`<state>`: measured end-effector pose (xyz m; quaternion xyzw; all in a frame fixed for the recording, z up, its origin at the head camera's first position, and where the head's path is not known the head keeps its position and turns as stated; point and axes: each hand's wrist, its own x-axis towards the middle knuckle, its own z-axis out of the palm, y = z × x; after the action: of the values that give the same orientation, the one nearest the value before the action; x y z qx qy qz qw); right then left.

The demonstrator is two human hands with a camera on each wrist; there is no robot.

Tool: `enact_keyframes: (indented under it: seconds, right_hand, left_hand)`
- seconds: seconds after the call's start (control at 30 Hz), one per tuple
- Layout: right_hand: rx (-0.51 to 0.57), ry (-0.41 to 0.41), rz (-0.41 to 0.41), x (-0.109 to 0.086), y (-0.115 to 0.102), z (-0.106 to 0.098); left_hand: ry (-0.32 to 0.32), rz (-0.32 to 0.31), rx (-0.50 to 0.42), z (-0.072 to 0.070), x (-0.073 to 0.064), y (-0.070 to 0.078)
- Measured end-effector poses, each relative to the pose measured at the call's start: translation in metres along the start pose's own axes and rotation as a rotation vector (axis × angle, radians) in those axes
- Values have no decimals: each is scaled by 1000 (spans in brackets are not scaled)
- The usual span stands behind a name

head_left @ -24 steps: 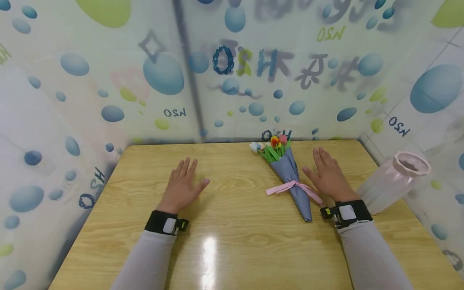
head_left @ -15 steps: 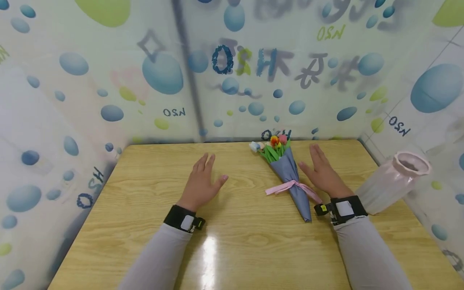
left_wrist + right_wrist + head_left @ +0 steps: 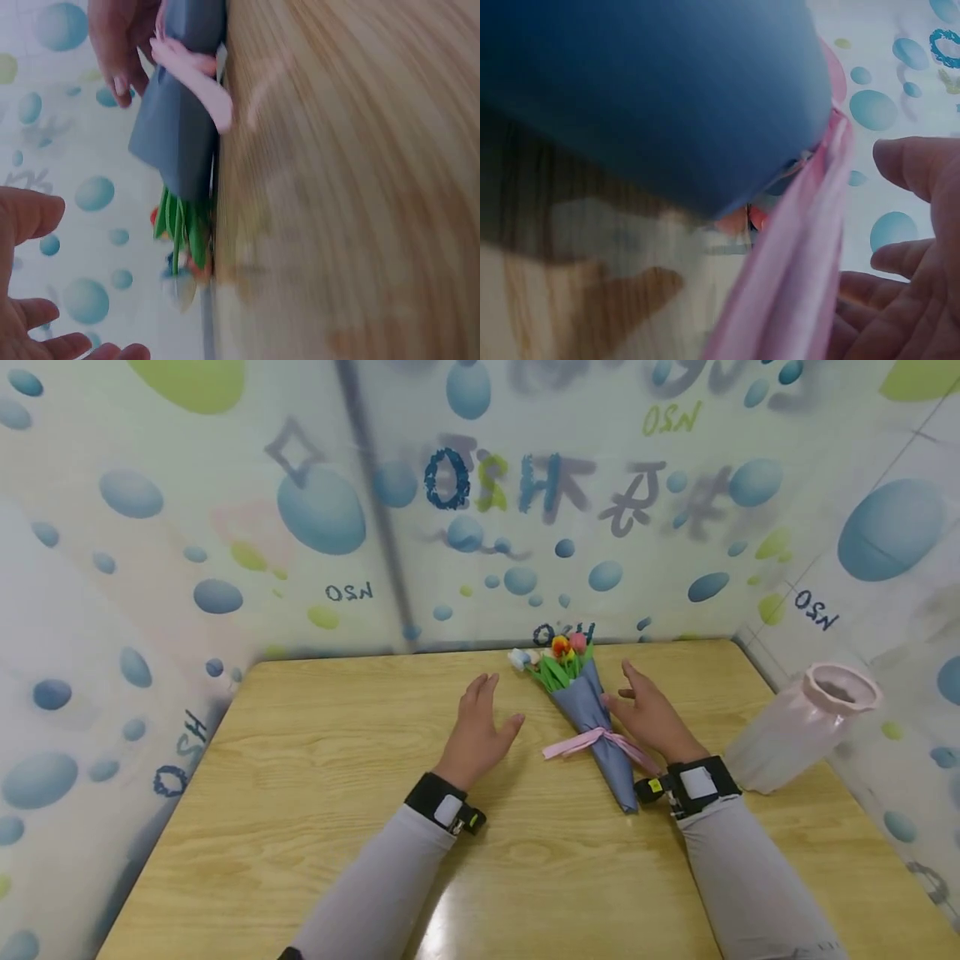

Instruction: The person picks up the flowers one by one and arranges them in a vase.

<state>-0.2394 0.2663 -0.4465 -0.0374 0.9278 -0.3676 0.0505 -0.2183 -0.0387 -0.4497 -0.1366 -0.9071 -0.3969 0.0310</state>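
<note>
A bouquet (image 3: 592, 710) of tulips in blue-grey wrapping lies on the wooden table, its flower heads (image 3: 564, 650) toward the back edge. Around its middle runs a pink ribbon (image 3: 581, 743) tied in a bow. Close by its right side is my right hand (image 3: 651, 714), thumb near the wrapping and fingers slightly bent; the head view does not settle whether they touch. My left hand (image 3: 478, 735) hovers left of the bouquet with fingers extended, apart from it. In the left wrist view the wrapping (image 3: 180, 112) stands beyond my left thumb (image 3: 34, 214). Neither hand grips anything.
A pinkish-white ceramic vase (image 3: 802, 731) with a wavy rim leans at the table's right, beside my right wrist. The wooden table (image 3: 300, 802) meets a patterned cloth backdrop (image 3: 300, 593) at the back and sides.
My left hand has moved right, toward the bouquet. My right hand has shifted slightly left, closer to the wrapping, and its fingers have bent a little. The head view has turned slightly.
</note>
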Motion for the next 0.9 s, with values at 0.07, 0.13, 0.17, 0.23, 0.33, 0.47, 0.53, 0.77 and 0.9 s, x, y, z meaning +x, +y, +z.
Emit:
enact_keyframes:
  seconds: [0.07, 0.13, 0.17, 0.23, 0.33, 0.47, 0.53, 0.77, 0.9]
  right_hand:
    - [8, -3, 21, 0, -1, 0]
    - [24, -6, 32, -1, -1, 1]
    - [31, -7, 42, -1, -1, 1]
    - [37, -10, 56, -1, 0, 2]
    - [57, -21, 63, 0, 2, 3]
    - [103, -38, 63, 3, 4, 7]
    - [119, -45, 63, 4, 5, 8]
    - [132, -65, 51, 6, 6, 12]
    - [147, -71, 44, 7, 6, 14]
  left_hand:
    - [-5, -17, -63, 10, 5, 8]
    - [-4, -44, -132, 20, 9, 17]
    - [2, -60, -171, 26, 11, 20]
    - [11, -96, -255, 39, 14, 27]
    - [24, -160, -372, 56, 18, 37]
    - [31, -237, -456, 72, 22, 46]
    - [35, -266, -465, 77, 24, 48]
    - [54, -325, -525, 89, 28, 49]
    - [61, -310, -519, 94, 28, 48]
